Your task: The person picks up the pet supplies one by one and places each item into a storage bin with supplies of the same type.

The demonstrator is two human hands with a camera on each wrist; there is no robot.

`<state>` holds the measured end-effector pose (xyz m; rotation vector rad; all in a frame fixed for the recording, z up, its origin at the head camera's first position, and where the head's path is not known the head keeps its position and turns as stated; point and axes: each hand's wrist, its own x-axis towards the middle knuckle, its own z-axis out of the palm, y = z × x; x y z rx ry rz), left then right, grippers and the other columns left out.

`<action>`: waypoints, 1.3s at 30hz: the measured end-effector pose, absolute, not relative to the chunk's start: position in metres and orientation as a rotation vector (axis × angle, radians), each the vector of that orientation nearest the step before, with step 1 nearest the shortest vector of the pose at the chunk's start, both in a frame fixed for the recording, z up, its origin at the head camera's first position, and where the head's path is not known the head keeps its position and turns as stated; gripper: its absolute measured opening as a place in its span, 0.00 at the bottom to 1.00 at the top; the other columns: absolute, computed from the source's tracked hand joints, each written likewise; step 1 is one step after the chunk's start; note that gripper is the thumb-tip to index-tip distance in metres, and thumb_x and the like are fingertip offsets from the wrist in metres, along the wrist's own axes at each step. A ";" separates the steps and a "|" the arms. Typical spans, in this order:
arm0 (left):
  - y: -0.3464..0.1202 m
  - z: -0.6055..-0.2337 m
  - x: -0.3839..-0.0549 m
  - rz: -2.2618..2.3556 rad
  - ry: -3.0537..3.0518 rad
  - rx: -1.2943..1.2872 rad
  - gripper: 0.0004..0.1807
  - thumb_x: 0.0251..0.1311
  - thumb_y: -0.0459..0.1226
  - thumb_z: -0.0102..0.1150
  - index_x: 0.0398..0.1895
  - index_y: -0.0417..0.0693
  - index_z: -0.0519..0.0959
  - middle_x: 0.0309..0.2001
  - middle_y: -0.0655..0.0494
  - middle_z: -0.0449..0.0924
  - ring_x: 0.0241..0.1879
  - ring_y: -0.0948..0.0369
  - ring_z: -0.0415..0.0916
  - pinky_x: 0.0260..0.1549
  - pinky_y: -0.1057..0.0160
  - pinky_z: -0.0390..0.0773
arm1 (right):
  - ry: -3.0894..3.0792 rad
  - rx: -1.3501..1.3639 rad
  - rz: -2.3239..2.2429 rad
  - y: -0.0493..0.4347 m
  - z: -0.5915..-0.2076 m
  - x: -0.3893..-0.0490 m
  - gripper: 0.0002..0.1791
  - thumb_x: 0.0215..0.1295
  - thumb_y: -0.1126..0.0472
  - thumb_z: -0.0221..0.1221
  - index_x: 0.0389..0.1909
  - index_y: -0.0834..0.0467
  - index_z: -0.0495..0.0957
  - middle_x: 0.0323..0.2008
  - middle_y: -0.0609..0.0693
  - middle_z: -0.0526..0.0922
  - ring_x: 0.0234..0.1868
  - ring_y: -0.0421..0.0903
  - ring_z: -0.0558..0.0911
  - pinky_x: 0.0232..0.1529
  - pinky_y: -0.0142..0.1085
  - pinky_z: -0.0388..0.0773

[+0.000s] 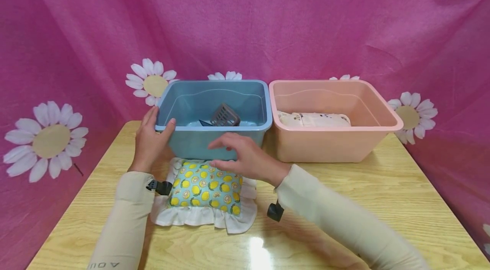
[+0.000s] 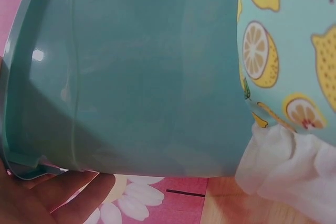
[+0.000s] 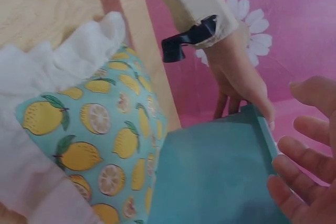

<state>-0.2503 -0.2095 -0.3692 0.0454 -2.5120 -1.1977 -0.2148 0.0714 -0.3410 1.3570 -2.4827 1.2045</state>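
Note:
A blue plastic bin (image 1: 203,144) stands on the left of the table. My left hand (image 1: 149,140) holds its front left corner, the thumb at the front rim and the fingers along the left side; the right wrist view also shows that left hand (image 3: 239,74) at the rim. My right hand (image 1: 245,157) hovers in front of the bin with fingers spread and nothing in them, palm and fingers (image 3: 310,156) showing in the right wrist view. Beneath the hands lies a lemon-print cushion (image 1: 206,187) with a white ruffle, its far edge against the bin's front wall.
Inside the blue bin are a grey slotted piece (image 1: 226,116) and a dark flat thing (image 1: 205,123). A pink bin (image 1: 317,144) stands close on the right with a cream printed cloth item (image 1: 315,120) in it. A pink flowered curtain (image 1: 245,19) hangs behind the wooden table (image 1: 344,193).

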 end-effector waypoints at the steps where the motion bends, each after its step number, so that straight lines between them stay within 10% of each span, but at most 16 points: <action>1: -0.210 -0.369 -0.251 -1.198 -2.509 0.045 0.45 0.60 0.63 0.51 0.77 0.60 0.48 0.76 0.56 0.47 0.70 0.42 0.53 0.55 0.35 0.67 | -2.495 1.352 1.204 0.071 -0.343 -0.215 0.20 0.62 0.52 0.65 0.54 0.53 0.78 0.52 0.42 0.79 0.53 0.35 0.76 0.54 0.34 0.75; 39: -0.210 -0.371 -0.253 -1.196 -2.488 0.018 0.44 0.62 0.59 0.52 0.77 0.56 0.50 0.76 0.53 0.48 0.69 0.41 0.55 0.54 0.34 0.68 | -2.698 1.323 1.174 0.057 -0.394 -0.210 0.28 0.61 0.44 0.64 0.58 0.52 0.75 0.56 0.40 0.75 0.58 0.43 0.70 0.59 0.40 0.70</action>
